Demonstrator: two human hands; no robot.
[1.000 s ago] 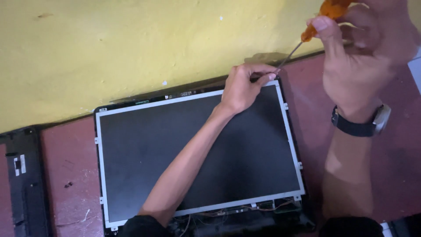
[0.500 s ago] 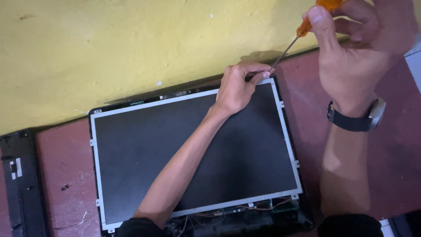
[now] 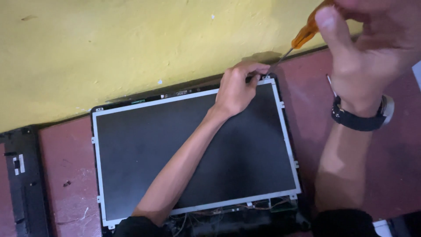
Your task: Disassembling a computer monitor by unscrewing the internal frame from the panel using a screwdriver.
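Observation:
A bare laptop screen panel [image 3: 131,149] with a silver metal frame lies flat on the dark red floor [image 3: 61,171], its back cover under it. My left hand [image 3: 237,90] rests on the panel's far right corner, fingers pinched around the tip of a screwdriver's shaft. My right hand [image 3: 368,48] is raised at the upper right, wearing a dark wristwatch [image 3: 362,116], and grips the orange-handled screwdriver [image 3: 302,37]. The thin metal shaft slants down to that corner of the frame.
A yellow wall [image 3: 109,48] rises just behind the panel. A black plastic bezel strip [image 3: 24,184] lies on the floor at the left. Loose wires and a small circuit board [image 3: 263,208] show along the panel's near edge.
The view has drifted slightly, so the panel and my hands sit a little lower and further left. My right hand has come closer to the camera, still holding the screwdriver at the same corner.

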